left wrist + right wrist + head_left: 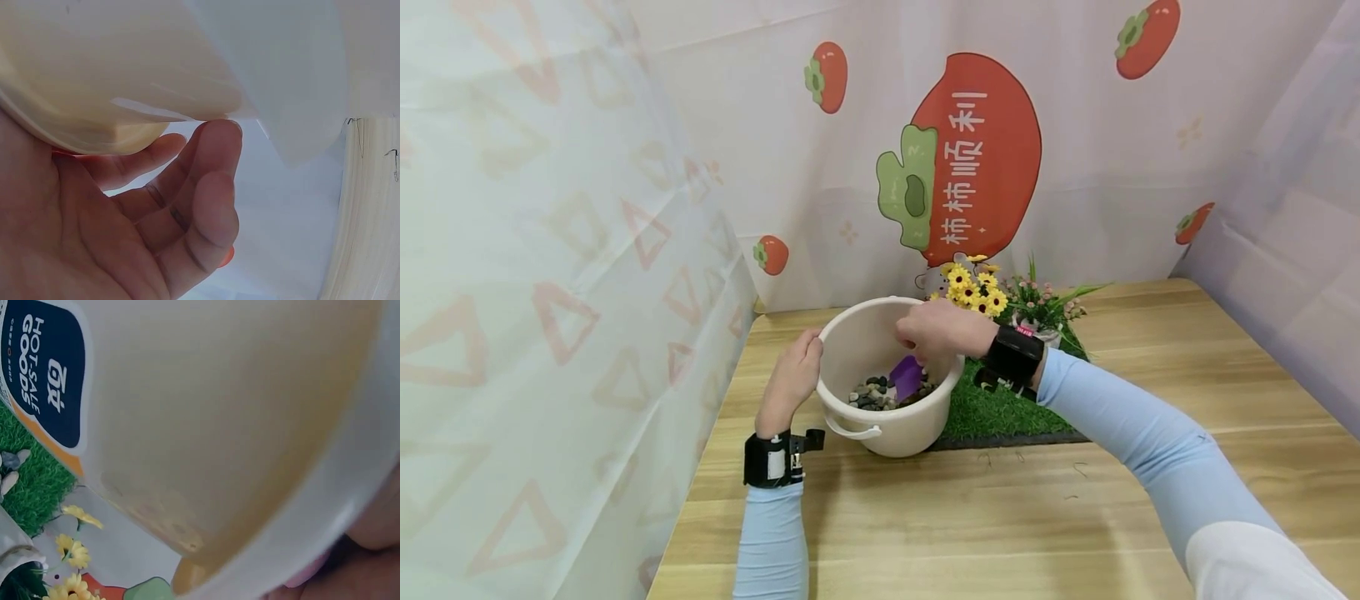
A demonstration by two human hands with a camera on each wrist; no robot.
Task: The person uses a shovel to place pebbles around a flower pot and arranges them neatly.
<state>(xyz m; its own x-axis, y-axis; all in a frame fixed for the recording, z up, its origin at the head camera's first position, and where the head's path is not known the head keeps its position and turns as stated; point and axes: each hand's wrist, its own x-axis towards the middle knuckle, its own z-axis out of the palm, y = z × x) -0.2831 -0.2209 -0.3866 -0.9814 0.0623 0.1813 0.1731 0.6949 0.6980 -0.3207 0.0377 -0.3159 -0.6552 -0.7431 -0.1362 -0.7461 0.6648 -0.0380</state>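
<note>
A white plastic bucket [901, 433] with pebbles [874, 395] on its bottom stands on the table. Its left rim is gripped by my left hand [792, 379]; in the left wrist view the curled fingers [215, 150] reach under the rim against the outer wall. My right hand [946, 327] reaches over the right rim and holds a small purple shovel [906, 377]. The shovel's blade points down among the pebbles, while its handle is hidden in the fist. From the right wrist, the bucket's wall and dark label [44, 375] cover most of the view.
An artificial grass mat [1000, 417] lies right of the bucket, reaching up to it. Yellow flowers [973, 287] and a pot of pink flowers [1037, 304] stand at the back. A printed curtain [850, 183] hangs behind the wooden table [925, 533] and along both sides.
</note>
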